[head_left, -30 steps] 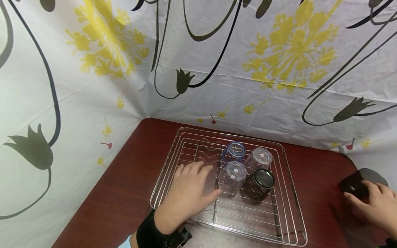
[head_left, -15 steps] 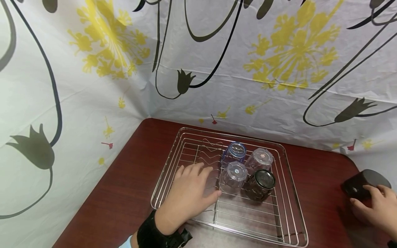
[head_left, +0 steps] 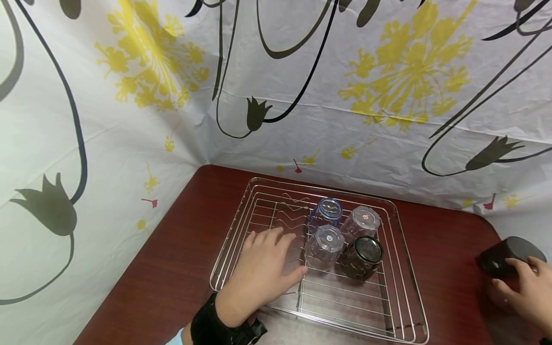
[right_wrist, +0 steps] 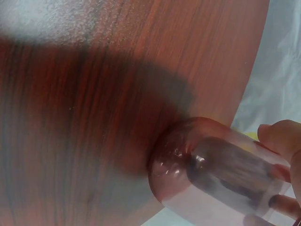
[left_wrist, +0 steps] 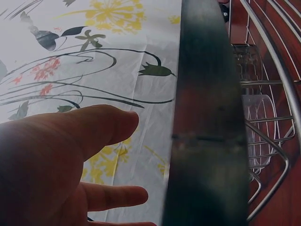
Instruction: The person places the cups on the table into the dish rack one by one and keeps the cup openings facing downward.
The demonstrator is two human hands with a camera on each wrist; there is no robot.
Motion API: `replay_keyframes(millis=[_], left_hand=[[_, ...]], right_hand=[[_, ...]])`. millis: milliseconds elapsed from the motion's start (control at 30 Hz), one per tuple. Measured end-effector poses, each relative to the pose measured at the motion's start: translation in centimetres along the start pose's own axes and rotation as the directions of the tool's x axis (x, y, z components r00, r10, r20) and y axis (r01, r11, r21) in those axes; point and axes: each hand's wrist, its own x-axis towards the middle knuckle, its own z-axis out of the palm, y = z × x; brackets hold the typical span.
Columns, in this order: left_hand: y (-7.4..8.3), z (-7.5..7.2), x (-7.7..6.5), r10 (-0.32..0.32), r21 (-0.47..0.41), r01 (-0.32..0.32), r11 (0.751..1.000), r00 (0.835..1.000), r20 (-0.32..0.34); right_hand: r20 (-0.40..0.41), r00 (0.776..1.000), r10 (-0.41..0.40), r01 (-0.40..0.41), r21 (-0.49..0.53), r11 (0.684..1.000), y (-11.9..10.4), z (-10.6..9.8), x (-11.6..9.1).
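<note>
My right hand (head_left: 523, 292), at the far right, grips a smoky tumbler (head_left: 511, 256) that is tilted close over the table. In the right wrist view this tumbler (right_wrist: 197, 183) looks see-through and pinkish, with the thumb on one side and fingers on the other. My left hand (head_left: 258, 270) holds nothing; its fingers spread over the left part of a wire rack (head_left: 345, 326). Upside down on the rack stand a blue glass (head_left: 328, 209), a dark green glass (head_left: 363, 256), a front clear glass (head_left: 325, 247) and a back clear glass (head_left: 363, 220).
The dark red table (head_left: 142, 282) has a rounded corner at the back right. Behind it and on the left hangs a white sheet (head_left: 302, 139) with flower prints. A dark blurred strip (left_wrist: 207, 103) crosses the left wrist view beside the rack wires.
My right hand and the smoky tumbler have shifted slightly to the right and nearer. The left hand and the glasses on the rack have stayed in place.
</note>
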Motion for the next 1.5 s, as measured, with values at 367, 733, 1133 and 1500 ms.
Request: replay_keyframes(millis=[367,733,1133,1500], left_hand=[[-0.1,-0.1,0.1,0.002,0.000,-0.002,1.000,1.000,0.001],[0.1,-0.1,0.1,-0.004,-0.014,0.004,1.000,1.000,0.005],[0.1,-0.2,0.2,-0.012,-0.014,0.012,1.000,1.000,0.018],[0.1,-0.2,0.3,-0.012,-0.022,0.013,1.000,1.000,0.016]], right_hand=[[-0.052,0.997,-0.057,0.060,0.064,0.996,0.3,-0.1,-0.3],[-0.163,0.986,-0.020,0.058,0.228,0.972,0.1,-0.8,-0.6],[-0.234,0.972,-0.016,0.055,0.161,0.985,-0.3,-1.9,-0.4],[-0.296,0.951,-0.089,0.142,0.163,0.976,-2.7,-3.1,0.4]])
